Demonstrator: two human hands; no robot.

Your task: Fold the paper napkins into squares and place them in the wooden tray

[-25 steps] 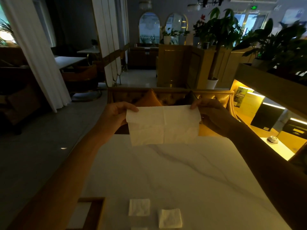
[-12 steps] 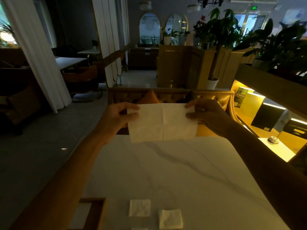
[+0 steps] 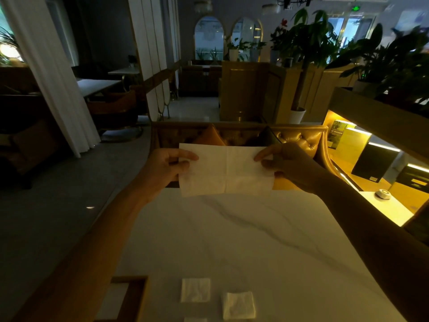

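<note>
1. The napkin is pinched at its left edge by the left hand, thumb in front and fingers behind, and at its right edge by the right hand in the same closed pinch; nothing else is held.
2. The sheet is kept taut and upright in the air above the far edge of the marble table, at about 12 o'clock from the table's middle, probably so that its edges can be squared before a fold.
3. A vertical crease and a fainter horizontal one are seen crossing the sheet; these likely serve as guides for quartering it.
4. Two folded squares lie flat near the table's near edge, at about 6 o'clock, just beside each other but apart; a third is only glimpsed at the frame's bottom.
5. The wooden tray is seen at about 7 o'clock, partly hidden by the left forearm; something pale lies in it, though what cannot be told.
</note>
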